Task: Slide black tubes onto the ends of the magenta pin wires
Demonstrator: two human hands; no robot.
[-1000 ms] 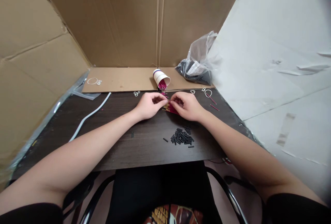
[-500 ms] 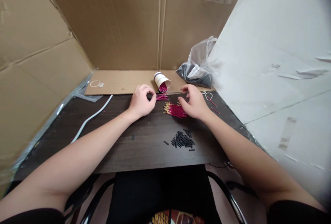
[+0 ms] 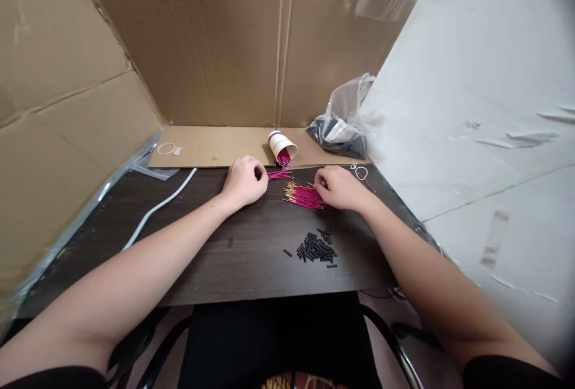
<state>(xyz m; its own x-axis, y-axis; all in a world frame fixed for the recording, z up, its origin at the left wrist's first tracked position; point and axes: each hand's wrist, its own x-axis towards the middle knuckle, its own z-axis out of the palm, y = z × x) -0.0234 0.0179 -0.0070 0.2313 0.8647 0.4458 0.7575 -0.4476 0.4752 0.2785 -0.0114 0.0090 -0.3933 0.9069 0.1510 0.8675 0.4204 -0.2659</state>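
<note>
My left hand (image 3: pixel 245 180) is closed, thumb and fingers curled into a ring. Thin magenta wires (image 3: pixel 280 174) stick out to the right from its fingertips. My right hand (image 3: pixel 338 187) is closed in a pinch at the right end of a flat pile of magenta wires (image 3: pixel 306 196) with gold-coloured tips. How many wires its fingers grip is hidden. Behind, between my hands, a paper cup (image 3: pixel 281 142) lies tilted on its side, with more magenta wires in its mouth. Nearer to me is a heap of short black tubes (image 3: pixel 317 247).
A clear plastic bag (image 3: pixel 341 131) of dark pieces leans at the back right, on a cardboard strip (image 3: pixel 206 143). Pale rings (image 3: pixel 361 172) and a loose wire lie right of my right hand. A pale tube (image 3: pixel 155 206) curves along the left. Cardboard and white walls surround the table.
My right hand has come down and closed its fingers at the right end of the wire pile. My left hand stays in about the same place, wires still at its fingertips.
</note>
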